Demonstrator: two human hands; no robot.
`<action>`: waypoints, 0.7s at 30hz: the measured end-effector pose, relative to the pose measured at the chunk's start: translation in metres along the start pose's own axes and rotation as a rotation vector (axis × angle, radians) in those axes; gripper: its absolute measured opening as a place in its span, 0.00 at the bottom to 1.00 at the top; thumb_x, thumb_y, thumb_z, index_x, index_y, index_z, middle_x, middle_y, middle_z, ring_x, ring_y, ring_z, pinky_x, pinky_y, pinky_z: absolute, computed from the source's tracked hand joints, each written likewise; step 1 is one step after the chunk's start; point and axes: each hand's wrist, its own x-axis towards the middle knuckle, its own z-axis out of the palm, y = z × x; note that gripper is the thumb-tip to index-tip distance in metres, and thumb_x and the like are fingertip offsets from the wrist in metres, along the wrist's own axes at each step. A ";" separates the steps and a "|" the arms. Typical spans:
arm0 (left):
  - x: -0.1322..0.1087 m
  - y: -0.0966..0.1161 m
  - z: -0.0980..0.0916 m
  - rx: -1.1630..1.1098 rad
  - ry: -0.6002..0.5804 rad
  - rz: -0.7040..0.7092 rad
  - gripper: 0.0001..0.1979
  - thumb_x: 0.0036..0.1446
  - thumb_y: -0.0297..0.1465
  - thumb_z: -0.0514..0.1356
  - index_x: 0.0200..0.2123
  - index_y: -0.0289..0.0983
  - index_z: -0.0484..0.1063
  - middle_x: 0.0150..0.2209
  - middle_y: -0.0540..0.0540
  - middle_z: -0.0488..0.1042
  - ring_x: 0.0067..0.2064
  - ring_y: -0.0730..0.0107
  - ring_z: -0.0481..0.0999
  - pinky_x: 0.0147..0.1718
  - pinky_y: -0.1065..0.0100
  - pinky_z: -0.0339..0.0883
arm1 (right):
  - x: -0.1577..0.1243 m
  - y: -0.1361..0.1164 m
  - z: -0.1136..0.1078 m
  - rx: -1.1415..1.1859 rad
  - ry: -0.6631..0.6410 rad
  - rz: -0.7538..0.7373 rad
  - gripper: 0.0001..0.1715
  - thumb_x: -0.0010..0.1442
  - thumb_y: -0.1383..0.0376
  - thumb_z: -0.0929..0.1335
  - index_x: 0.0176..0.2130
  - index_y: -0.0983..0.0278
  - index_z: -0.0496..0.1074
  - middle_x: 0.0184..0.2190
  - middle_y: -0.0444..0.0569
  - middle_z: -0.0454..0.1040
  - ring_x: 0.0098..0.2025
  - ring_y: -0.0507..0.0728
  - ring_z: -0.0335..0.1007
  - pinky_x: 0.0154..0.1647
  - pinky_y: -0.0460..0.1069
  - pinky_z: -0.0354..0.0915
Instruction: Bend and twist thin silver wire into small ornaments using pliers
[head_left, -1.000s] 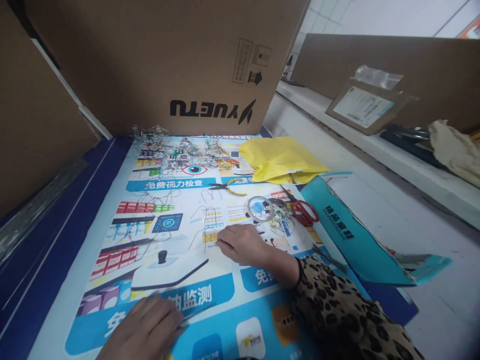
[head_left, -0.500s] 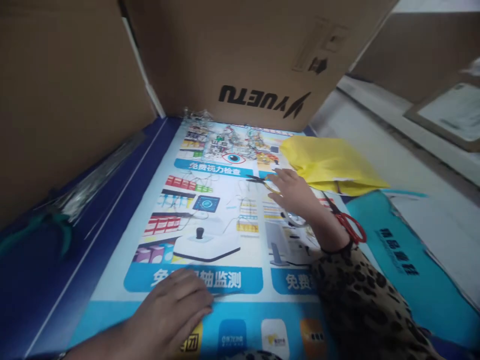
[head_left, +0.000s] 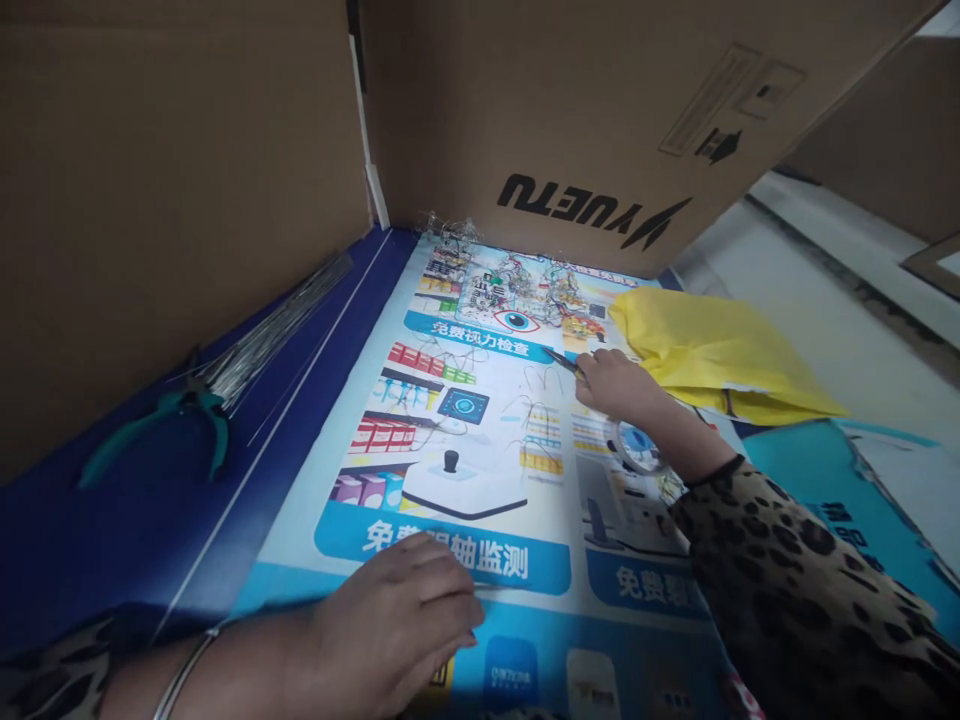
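My left hand (head_left: 409,620) rests low over the printed sheet (head_left: 480,480), fingers curled together around a thin wire piece (head_left: 499,588) whose end sticks out to the right. Farther up, my right hand (head_left: 615,385) is closed on small scissors (head_left: 564,362), their dark blades together and pointing up-left; the handles are mostly hidden by the fingers. Thin bent wires (head_left: 540,420) lie on the sheet between the hands. Tangled wire pieces with coloured bits (head_left: 525,285) are heaped at the sheet's far end.
Teal-handled pliers (head_left: 161,425) lie at the left beside a bundle of straight wires (head_left: 270,325). Cardboard walls (head_left: 585,110) stand behind and left. A yellow bag (head_left: 727,345), a teal bag (head_left: 810,480) and a clear tape roll (head_left: 637,447) are on the right.
The view has shifted left, so things appear farther right. My right hand, open over the scissors before, has closed on them, and their blades have come together. My left hand keeps its hold.
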 end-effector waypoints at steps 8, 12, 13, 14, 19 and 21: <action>0.021 -0.058 -0.014 0.489 -0.071 -0.189 0.34 0.58 0.47 0.50 0.61 0.31 0.51 0.64 0.35 0.49 0.65 0.52 0.46 0.59 0.53 0.47 | 0.011 -0.009 -0.005 -0.020 -0.106 0.054 0.20 0.56 0.71 0.57 0.48 0.67 0.63 0.43 0.60 0.65 0.45 0.63 0.60 0.36 0.54 0.62; 0.034 -0.085 -0.021 0.584 -0.103 -0.257 0.41 0.55 0.54 0.46 0.63 0.31 0.47 0.65 0.34 0.42 0.66 0.49 0.36 0.61 0.52 0.37 | 0.013 -0.010 -0.001 -0.019 -0.115 0.068 0.20 0.57 0.71 0.56 0.48 0.67 0.64 0.44 0.60 0.65 0.46 0.63 0.60 0.37 0.54 0.63; 0.037 -0.090 -0.023 0.582 -0.110 -0.264 0.42 0.55 0.55 0.46 0.63 0.31 0.47 0.65 0.34 0.42 0.65 0.48 0.36 0.60 0.51 0.37 | 0.014 -0.010 0.000 -0.018 -0.116 0.072 0.20 0.57 0.71 0.56 0.48 0.67 0.64 0.44 0.60 0.65 0.46 0.63 0.60 0.37 0.54 0.63; 0.038 -0.093 -0.025 0.578 -0.120 -0.268 0.42 0.54 0.56 0.45 0.63 0.32 0.47 0.65 0.35 0.43 0.65 0.47 0.37 0.60 0.50 0.37 | 0.014 -0.010 0.001 -0.016 -0.116 0.075 0.20 0.58 0.71 0.55 0.48 0.67 0.64 0.44 0.60 0.65 0.46 0.63 0.60 0.37 0.54 0.63; 0.040 -0.096 -0.027 0.580 -0.149 -0.274 0.42 0.54 0.57 0.43 0.63 0.34 0.46 0.65 0.36 0.45 0.65 0.47 0.38 0.60 0.49 0.36 | 0.014 -0.011 0.004 -0.015 -0.091 0.071 0.19 0.58 0.71 0.56 0.48 0.67 0.63 0.44 0.62 0.65 0.46 0.64 0.61 0.36 0.54 0.63; 0.039 -0.092 -0.025 0.581 -0.155 -0.271 0.42 0.54 0.56 0.43 0.63 0.34 0.47 0.65 0.36 0.45 0.65 0.47 0.39 0.59 0.49 0.37 | 0.013 -0.011 0.004 -0.018 -0.080 0.065 0.19 0.58 0.72 0.56 0.48 0.67 0.64 0.43 0.62 0.65 0.45 0.64 0.61 0.35 0.54 0.64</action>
